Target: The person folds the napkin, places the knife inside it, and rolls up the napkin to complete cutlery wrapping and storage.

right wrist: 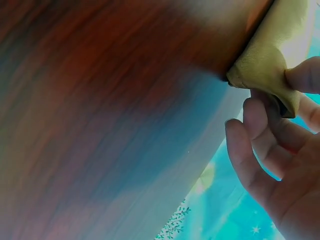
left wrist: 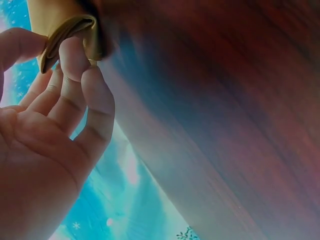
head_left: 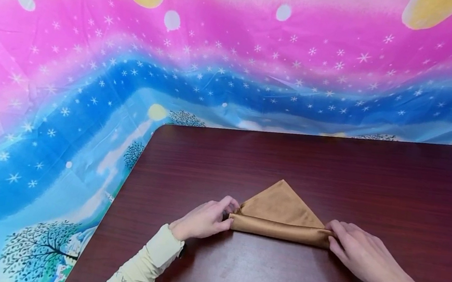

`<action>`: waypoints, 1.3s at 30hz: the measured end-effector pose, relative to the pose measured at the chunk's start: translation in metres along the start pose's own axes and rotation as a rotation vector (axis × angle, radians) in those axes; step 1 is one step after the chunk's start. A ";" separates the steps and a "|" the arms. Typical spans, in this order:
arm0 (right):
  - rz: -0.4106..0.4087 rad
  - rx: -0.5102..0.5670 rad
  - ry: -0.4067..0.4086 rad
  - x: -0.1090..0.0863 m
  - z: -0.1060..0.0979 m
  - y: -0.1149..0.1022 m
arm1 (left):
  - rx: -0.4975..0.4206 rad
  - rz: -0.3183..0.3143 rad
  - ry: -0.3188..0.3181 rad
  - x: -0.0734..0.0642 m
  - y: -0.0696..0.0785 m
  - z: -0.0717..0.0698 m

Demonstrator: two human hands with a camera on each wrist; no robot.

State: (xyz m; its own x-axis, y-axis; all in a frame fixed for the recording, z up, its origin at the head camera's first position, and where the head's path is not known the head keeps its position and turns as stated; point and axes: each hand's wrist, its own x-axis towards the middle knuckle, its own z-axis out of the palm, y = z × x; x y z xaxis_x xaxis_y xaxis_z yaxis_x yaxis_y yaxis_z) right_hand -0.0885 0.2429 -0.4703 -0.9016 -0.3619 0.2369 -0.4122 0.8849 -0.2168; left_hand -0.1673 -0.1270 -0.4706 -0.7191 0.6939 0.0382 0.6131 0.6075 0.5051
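A shiny golden-brown cloth [head_left: 282,203] lies on the table, its near part rolled into a flat band and its far part a triangle pointing away. My left hand [head_left: 207,217] pinches the band's left end between thumb and fingers. At the right end, my right hand [head_left: 367,252] grips the band the same way. The left wrist view shows the layered open end of the roll [left wrist: 70,35] between the left thumb and fingers. In the right wrist view, the right thumb presses on the cloth's end [right wrist: 267,75], with fingers curled beneath it.
The dark reddish wooden table [head_left: 399,186] has rounded corners and extends beyond the cloth on all sides. Behind and to the left hangs a pink and blue printed sheet [head_left: 241,41] with snowflakes and trees. Cream sleeves [head_left: 137,264] cover both forearms.
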 end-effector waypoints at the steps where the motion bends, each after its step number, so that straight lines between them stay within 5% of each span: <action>1: 0.003 0.003 0.000 0.000 0.000 0.000 | 0.000 -0.002 0.000 0.000 -0.001 0.000; 39: 0.142 0.123 -0.091 0.006 0.010 -0.003 | -0.028 -0.093 -0.065 0.005 0.002 -0.002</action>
State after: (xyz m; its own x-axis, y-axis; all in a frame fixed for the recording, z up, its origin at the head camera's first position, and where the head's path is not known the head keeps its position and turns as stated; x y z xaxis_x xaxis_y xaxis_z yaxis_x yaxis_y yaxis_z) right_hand -0.0939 0.2350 -0.4781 -0.9577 -0.2658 0.1102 -0.2877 0.8884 -0.3577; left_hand -0.1699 -0.1231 -0.4680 -0.7489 0.6595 -0.0657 0.5348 0.6599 0.5278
